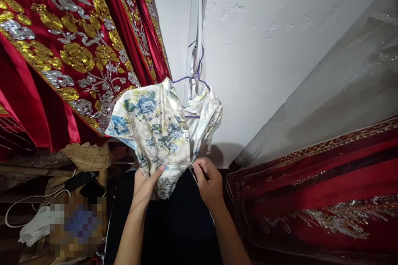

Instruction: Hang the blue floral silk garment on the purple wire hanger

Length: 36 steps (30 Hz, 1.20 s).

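A short-sleeved floral top (158,124), cream with blue, green and yellow flowers, hangs on a thin purple hanger (199,75) in front of me. The hanger's hook points up beside a white pole; I cannot tell what it hooks onto. My left hand (149,182) grips the lower part of the top, thumb on the front and the other fingers hidden behind the cloth. At the lower front edge, my right hand (207,178) pinches the edge of the fabric between thumb and index finger. A thin light strip trails below that hand.
Red cloth with gold and silver sequins (77,58) hangs at the left. A white pole (195,4) stands against the scuffed wall (264,41). Sheer grey fabric (342,70) and a red embroidered garment (326,194) fill the right. A white cable (10,211) lies lower left.
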Tool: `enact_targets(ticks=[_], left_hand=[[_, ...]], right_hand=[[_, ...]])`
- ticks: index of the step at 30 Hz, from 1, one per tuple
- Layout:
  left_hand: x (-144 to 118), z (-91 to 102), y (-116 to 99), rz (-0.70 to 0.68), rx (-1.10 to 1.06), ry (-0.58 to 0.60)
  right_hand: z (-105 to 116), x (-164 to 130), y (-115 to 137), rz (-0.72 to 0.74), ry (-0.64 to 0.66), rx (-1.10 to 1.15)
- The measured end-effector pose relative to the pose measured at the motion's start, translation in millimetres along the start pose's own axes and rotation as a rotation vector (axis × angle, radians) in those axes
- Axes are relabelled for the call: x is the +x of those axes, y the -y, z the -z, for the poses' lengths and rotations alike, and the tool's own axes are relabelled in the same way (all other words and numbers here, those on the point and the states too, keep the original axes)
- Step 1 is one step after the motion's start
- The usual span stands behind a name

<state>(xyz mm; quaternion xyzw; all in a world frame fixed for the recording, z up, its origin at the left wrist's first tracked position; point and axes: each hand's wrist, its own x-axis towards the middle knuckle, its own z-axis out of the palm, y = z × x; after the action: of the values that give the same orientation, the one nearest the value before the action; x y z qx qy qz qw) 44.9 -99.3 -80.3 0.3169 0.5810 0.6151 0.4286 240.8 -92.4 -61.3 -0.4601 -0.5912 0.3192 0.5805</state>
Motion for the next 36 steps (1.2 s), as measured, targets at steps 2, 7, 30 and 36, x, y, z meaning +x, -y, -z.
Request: enact_targets(ticks=[2, 7, 30, 36], left_hand=[[0.5, -1.0, 3.7, -0.269, 0.072, -0.207], [-27.1, -19.8, 5.7, -0.786, 0.407, -0.091], [-12.3, -41.4, -34.7, -0.745, 0.376, 0.418], [38.4, -97.9, -150.1, -1.098, 0.264, 0.271]], right_hand=[[-3.3, -1.6, 4.0, 0.045, 0.017, 0.010], [-13.2, -5.5, 15.9, 0.172, 0.157, 0.017], [17.3, 175.3, 103.3, 0.718, -0.165, -0.102], [9.4, 160.4, 108.3, 0.693, -0.145, -0.069]])
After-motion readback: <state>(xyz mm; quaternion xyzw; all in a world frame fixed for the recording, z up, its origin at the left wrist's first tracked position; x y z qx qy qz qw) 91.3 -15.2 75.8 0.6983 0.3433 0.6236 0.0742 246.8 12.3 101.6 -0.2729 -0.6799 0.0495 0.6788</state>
